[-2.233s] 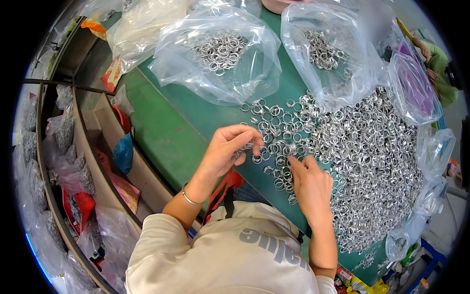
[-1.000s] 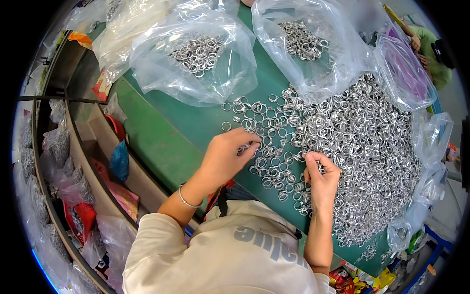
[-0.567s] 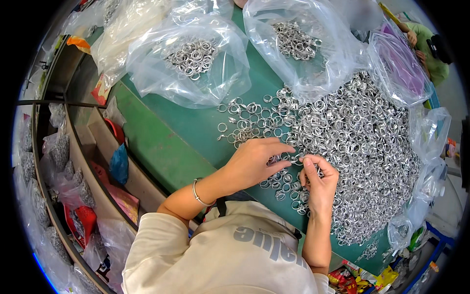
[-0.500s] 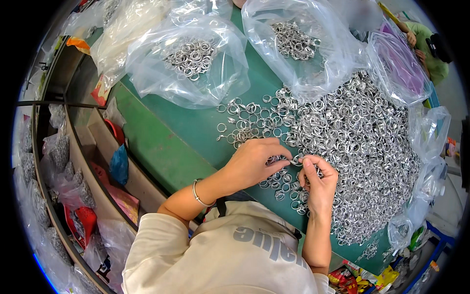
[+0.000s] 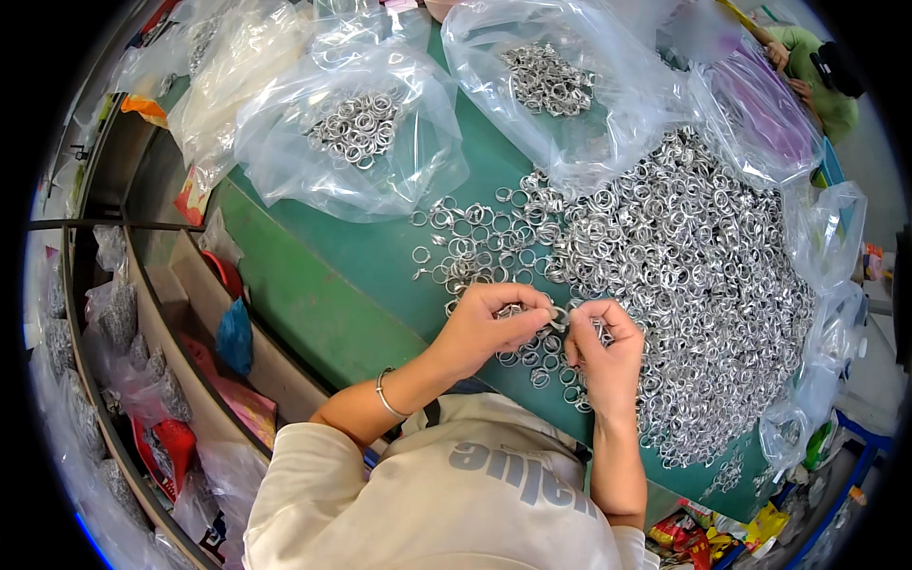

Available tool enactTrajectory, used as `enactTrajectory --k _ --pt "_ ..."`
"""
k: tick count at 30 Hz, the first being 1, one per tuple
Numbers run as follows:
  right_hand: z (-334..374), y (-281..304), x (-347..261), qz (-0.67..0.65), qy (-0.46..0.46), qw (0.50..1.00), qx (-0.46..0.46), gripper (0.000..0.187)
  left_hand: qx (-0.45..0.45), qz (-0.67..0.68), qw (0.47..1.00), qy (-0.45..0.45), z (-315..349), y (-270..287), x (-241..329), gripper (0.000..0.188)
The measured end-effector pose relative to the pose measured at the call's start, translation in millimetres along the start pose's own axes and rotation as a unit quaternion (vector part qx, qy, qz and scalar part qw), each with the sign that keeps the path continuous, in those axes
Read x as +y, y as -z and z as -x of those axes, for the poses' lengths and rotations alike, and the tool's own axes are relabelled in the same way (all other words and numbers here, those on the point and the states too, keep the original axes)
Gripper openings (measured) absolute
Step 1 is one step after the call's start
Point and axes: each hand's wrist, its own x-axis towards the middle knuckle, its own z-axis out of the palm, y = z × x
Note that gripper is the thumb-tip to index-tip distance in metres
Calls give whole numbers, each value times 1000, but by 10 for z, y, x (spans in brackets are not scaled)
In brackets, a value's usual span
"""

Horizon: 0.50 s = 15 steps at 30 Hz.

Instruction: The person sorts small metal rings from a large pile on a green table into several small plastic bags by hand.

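Above the table's near part, my left hand (image 5: 489,328) pinches a small silver metal ring (image 5: 560,321) between thumb and forefinger. From the other side my right hand (image 5: 608,359), its thumb and fingers closed together, meets the same ring. Loose silver rings (image 5: 543,363) lie just under and between both hands. A broad heap of similar rings (image 5: 703,313) spreads to the right of my right hand, and a thinner scatter (image 5: 480,233) lies beyond my left hand.
Two clear plastic bags holding rings, one at back left (image 5: 418,152) and one at back middle (image 5: 475,43), stand on the green table (image 5: 342,242). Shelves with bagged parts (image 5: 114,323) line the left. A person in green (image 5: 822,81) is at far right.
Both hands have drawn slightly closer together around the ring, and the left thumb and forefinger have come together on it. The whole view has shifted a little.
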Motion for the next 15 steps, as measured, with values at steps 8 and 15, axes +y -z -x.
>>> enactTrajectory --k 8,15 --pt "19 21 37 52 50 997 18 7 62 -85 993 48 27 11 25 14" --pt "-16 126 80 -126 16 992 -23 7 94 -550 816 -151 94 90 41 20"
